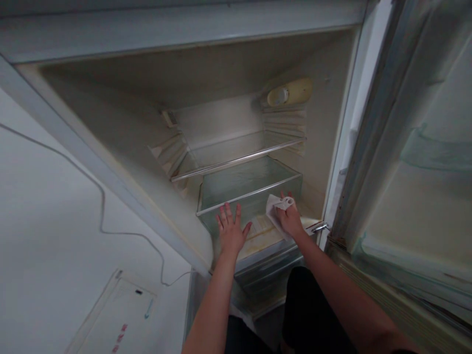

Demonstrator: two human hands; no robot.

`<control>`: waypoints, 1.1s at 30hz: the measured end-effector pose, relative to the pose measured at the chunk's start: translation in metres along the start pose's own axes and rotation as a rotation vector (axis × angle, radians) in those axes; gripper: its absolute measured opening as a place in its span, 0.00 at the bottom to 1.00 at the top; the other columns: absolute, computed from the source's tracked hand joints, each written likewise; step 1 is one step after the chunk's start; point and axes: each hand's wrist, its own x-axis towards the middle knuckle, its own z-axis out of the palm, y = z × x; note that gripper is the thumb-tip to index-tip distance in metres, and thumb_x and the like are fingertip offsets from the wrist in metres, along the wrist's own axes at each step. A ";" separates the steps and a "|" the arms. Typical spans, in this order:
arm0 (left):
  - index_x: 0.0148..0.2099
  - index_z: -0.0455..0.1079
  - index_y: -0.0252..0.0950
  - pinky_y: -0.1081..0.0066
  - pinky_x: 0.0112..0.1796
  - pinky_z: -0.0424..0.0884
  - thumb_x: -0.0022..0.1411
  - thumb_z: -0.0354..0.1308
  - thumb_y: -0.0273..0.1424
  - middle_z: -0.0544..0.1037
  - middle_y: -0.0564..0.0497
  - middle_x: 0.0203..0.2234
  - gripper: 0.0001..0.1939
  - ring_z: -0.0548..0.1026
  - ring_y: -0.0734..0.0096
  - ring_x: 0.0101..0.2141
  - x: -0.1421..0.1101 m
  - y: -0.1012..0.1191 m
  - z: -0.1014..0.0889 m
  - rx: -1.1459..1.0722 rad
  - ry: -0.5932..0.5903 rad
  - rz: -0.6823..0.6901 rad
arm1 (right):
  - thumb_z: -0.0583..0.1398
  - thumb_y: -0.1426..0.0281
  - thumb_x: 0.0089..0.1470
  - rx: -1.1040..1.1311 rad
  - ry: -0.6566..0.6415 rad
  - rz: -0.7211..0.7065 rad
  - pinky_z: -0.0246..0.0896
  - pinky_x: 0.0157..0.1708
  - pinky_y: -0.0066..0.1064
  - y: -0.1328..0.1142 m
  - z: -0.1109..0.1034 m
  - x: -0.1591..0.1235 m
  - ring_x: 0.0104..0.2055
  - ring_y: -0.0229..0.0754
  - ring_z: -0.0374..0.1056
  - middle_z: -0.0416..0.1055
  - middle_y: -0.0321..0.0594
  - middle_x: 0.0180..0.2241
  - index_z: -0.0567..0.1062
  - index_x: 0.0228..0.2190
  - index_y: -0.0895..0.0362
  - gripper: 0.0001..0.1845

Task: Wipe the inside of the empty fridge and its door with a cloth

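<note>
Both of my hands reach into the lower part of an open refrigerator (302, 54). My left hand (231, 231) is spread, its fingertips at the front panel of a clear bin (254, 199); whether they press on it I cannot tell. In my right hand (290, 219) a crumpled white cloth or paper wipe (275, 204) is gripped, held close to the right side of the same bin. Beneath the hands lies the stained, yellowed fridge floor (258, 236). Above the bin sits a glass shelf (236, 152) with a metal front edge.
The fridge door (424, 196) stands open on the right, with translucent door racks (442, 152). A metal hinge (319, 227) juts out at the lower right corner. Below is a clear drawer (269, 275). A thin cable (103, 206) runs along the left wall. A lamp cover (295, 92) protrudes inside.
</note>
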 end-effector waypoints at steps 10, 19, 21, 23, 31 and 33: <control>0.60 0.70 0.37 0.57 0.59 0.68 0.69 0.52 0.47 0.74 0.40 0.59 0.25 0.71 0.57 0.59 -0.013 0.003 -0.055 -0.768 -0.156 -0.116 | 0.54 0.61 0.62 0.223 -0.418 0.016 0.61 0.37 0.31 -0.081 0.031 -0.028 0.35 0.43 0.69 0.75 0.41 0.34 0.75 0.38 0.57 0.14; 0.44 0.69 0.37 0.66 0.39 0.72 0.64 0.53 0.45 0.79 0.48 0.35 0.17 0.77 0.63 0.35 -0.014 -0.027 -0.066 -0.817 0.061 -0.484 | 0.55 0.67 0.61 0.126 -0.178 -0.305 0.58 0.39 0.33 -0.130 0.046 -0.038 0.37 0.43 0.65 0.69 0.42 0.33 0.69 0.33 0.56 0.07; 0.46 0.70 0.37 0.66 0.40 0.72 0.64 0.54 0.45 0.80 0.48 0.36 0.18 0.77 0.63 0.36 -0.012 -0.027 -0.071 -0.811 0.083 -0.491 | 0.55 0.67 0.61 0.251 -0.393 -0.349 0.58 0.36 0.31 -0.132 0.048 -0.064 0.32 0.40 0.64 0.68 0.39 0.29 0.69 0.33 0.55 0.06; 0.46 0.72 0.37 0.67 0.42 0.72 0.63 0.57 0.45 0.80 0.48 0.37 0.18 0.77 0.63 0.38 -0.010 -0.022 -0.074 -0.826 0.069 -0.464 | 0.55 0.68 0.62 0.458 -0.604 -0.215 0.57 0.30 0.27 -0.131 0.054 -0.089 0.28 0.37 0.63 0.68 0.35 0.27 0.70 0.36 0.55 0.05; 0.49 0.74 0.38 0.71 0.39 0.72 0.59 0.62 0.32 0.78 0.51 0.37 0.15 0.76 0.69 0.36 -0.020 0.008 -0.071 -0.980 -0.032 -0.301 | 0.61 0.49 0.55 0.998 -0.533 0.550 0.63 0.18 0.28 -0.113 0.063 -0.097 0.24 0.38 0.68 0.71 0.34 0.32 0.66 0.52 0.51 0.29; 0.47 0.75 0.39 0.72 0.40 0.70 0.59 0.58 0.26 0.77 0.51 0.37 0.13 0.75 0.70 0.37 -0.024 0.014 -0.073 -0.955 -0.024 -0.248 | 0.65 0.49 0.49 1.053 -0.475 0.641 0.68 0.21 0.30 -0.113 0.058 -0.093 0.29 0.40 0.71 0.74 0.37 0.38 0.66 0.50 0.50 0.31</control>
